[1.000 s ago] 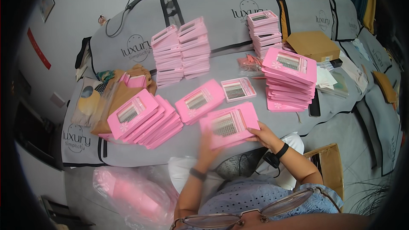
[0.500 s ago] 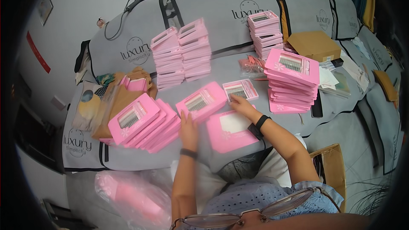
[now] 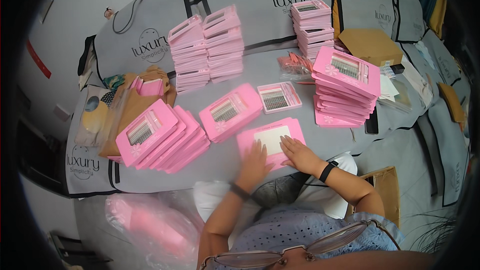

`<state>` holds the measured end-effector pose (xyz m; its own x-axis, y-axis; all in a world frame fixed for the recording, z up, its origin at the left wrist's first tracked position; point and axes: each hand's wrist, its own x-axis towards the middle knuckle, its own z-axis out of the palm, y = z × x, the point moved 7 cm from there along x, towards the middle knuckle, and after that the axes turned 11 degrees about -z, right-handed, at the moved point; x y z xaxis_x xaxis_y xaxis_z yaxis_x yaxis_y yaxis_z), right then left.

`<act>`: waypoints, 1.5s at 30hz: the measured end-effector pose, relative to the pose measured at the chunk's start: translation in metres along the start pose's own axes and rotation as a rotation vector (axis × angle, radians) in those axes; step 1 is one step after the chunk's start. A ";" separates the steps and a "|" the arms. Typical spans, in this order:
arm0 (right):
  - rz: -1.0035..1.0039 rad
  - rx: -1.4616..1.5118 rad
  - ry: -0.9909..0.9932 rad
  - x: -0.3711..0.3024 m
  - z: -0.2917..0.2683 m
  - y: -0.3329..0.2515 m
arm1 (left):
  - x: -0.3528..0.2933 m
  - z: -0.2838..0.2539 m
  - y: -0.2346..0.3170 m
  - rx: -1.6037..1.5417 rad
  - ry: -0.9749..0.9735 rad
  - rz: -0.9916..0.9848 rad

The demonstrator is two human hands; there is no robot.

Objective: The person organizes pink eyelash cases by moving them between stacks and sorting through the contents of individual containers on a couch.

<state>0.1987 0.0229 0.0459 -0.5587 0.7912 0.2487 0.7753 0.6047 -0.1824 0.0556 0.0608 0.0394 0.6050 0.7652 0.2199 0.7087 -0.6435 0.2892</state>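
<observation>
A flat pink cardboard box with a white panel lies directly before me on the grey sofa seat. Both hands rest on it, fingers stretched out and holding nothing. My left hand is at its lower left part, partly over the panel. My right hand lies on the lower right, fingertips by the panel. Just beyond the box sits a pale pink tray of lash clusters, apart from both hands. Left of the tray is a small pile of pink boxes whose windows show dark lashes.
A fanned row of pink boxes lies left. Pale stacks of lash trays stand behind, another stack at the back right. A tall pink pile is right, beside a brown carton. A plastic bag lies below left.
My left hand has left the middle pile and my right hand has left the lash tray. Both have come down onto the box before me. The view has shifted slightly.
</observation>
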 end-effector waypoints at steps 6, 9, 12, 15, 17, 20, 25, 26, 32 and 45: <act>-0.086 -0.038 -0.027 -0.007 -0.007 -0.016 | -0.011 -0.007 0.007 0.013 -0.114 0.010; -0.116 -0.055 0.017 -0.009 -0.008 -0.023 | -0.018 -0.003 0.008 0.043 -0.142 0.047; -0.116 -0.105 0.009 -0.011 0.000 -0.029 | -0.025 0.003 0.011 0.058 -0.089 0.054; -0.137 -0.246 -0.003 -0.013 0.006 -0.037 | -0.029 0.015 0.012 0.045 -0.090 0.051; -0.151 -0.337 0.057 -0.015 0.004 -0.041 | -0.033 0.013 0.014 0.081 0.010 0.066; -0.159 -0.360 0.083 -0.018 0.010 -0.044 | -0.037 0.016 0.014 0.085 0.046 0.081; -0.237 -0.360 0.063 -0.029 0.012 -0.048 | -0.048 0.016 0.020 0.102 0.079 0.072; -0.269 -0.384 0.035 -0.030 0.013 -0.051 | -0.050 0.017 0.022 0.139 0.086 0.091; -0.146 -0.311 -0.052 -0.017 -0.003 -0.059 | -0.054 0.014 0.025 0.119 0.183 0.105; 0.236 -0.015 -0.223 0.046 0.034 0.002 | -0.059 0.012 0.032 0.139 0.131 0.117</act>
<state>0.1651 0.0634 0.0249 -0.4125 0.9109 -0.0136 0.8945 0.4021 -0.1953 0.0468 -0.0053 0.0248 0.6404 0.6753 0.3658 0.6850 -0.7177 0.1255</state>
